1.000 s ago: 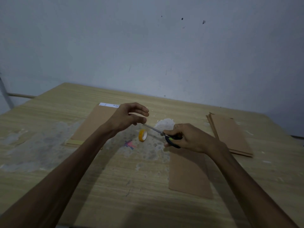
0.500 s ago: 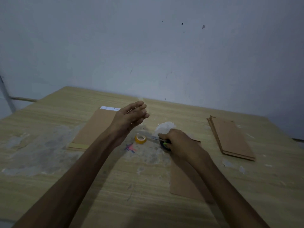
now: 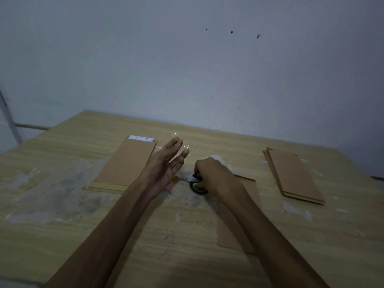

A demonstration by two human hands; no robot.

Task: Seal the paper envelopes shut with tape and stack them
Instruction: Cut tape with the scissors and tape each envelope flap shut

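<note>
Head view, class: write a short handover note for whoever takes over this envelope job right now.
Left hand: open, fingers straight, raised over the table; a clear tape strip glints at its fingertips.
Right hand: grips the scissors, low on the table.
Tape roll: on the table, mostly hidden behind the left hand.
One envelope lies under the right forearm; piles at left and right.
Done: strip cut.
Left: let go of the scissors, tape the envelope, stack it, do the rest.
</note>
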